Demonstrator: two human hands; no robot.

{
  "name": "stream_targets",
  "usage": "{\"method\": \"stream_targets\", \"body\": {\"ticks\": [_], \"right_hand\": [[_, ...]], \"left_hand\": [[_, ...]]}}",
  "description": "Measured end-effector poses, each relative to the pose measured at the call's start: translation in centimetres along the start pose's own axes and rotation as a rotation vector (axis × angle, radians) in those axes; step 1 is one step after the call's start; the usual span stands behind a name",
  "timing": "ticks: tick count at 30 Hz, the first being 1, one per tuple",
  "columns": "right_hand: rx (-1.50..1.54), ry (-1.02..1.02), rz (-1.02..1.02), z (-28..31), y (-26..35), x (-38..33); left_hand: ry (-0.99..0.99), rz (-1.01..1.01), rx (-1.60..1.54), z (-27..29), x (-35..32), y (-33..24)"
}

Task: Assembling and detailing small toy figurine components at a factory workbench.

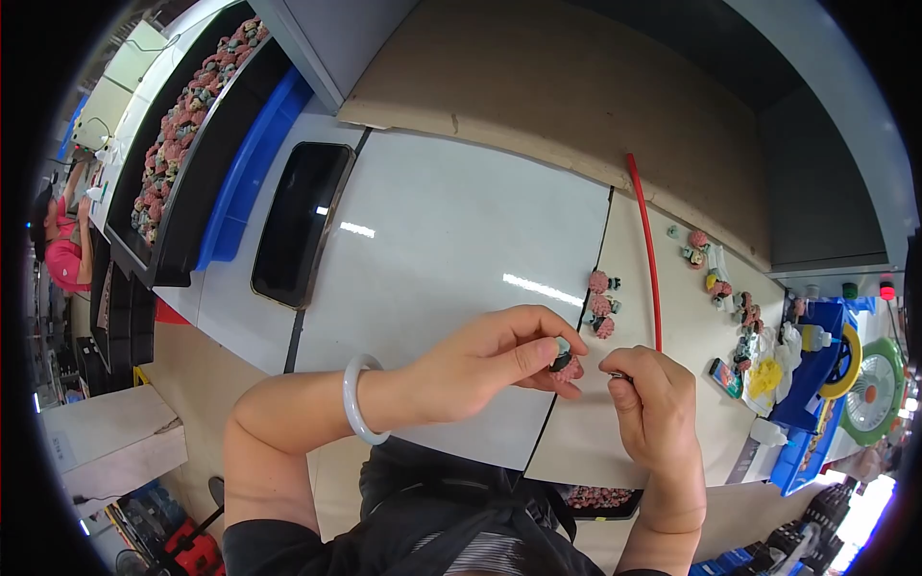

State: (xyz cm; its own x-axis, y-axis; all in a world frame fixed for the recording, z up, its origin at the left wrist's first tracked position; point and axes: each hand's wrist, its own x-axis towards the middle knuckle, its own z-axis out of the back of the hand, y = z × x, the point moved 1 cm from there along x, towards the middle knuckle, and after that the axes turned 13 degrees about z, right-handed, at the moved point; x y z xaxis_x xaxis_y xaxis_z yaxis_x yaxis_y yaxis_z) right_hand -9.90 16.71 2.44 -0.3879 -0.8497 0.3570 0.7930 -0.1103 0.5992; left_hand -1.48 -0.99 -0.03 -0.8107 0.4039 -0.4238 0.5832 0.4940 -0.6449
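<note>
My left hand (499, 365), with a pale bangle (353, 398) on its wrist, holds a small figurine (565, 365) between thumb and fingers. The figurine has a pink textured part and a dark and pale green part. Just to its right, my right hand (653, 398) is closed in a pinch. A small dark, metallic-looking tip (621, 375) shows between thumb and forefinger; the rest is hidden in the fist. A long red tube (647, 240) runs down the table to behind the right knuckles; whether the hand holds it I cannot tell. Several similar figurines (601, 305) lie beyond the hands.
A phone (303, 226) lies on the white table at left, beside a blue tray (252, 163) and a black tray (182, 252) full of figurines. More figurines (744, 322), a bottle (768, 432), blue bins (807, 384) and a green fan (872, 389) are at right. A person (67, 250) sits far left.
</note>
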Motion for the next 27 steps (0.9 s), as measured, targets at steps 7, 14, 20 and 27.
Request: {"method": "stream_targets", "body": {"ticks": [7,14,20,27], "right_hand": [[-0.08,0.041,0.056,-0.08,0.36,-0.23],[-0.165,-0.018,0.091,0.22,0.34,0.13],[-0.187,0.031,0.163,0.12,0.19,0.07],[-0.195,0.041,0.158,0.08,0.28,0.16]], "left_hand": [[-0.002,-0.028,0.057,-0.37,0.04,0.08],[-0.026,-0.103,0.15,-0.34,-0.01,0.21],[-0.042,-0.014,0.124,-0.68,-0.28,-0.1],[-0.035,-0.031,0.122,-0.64,-0.37,-0.06]]}}
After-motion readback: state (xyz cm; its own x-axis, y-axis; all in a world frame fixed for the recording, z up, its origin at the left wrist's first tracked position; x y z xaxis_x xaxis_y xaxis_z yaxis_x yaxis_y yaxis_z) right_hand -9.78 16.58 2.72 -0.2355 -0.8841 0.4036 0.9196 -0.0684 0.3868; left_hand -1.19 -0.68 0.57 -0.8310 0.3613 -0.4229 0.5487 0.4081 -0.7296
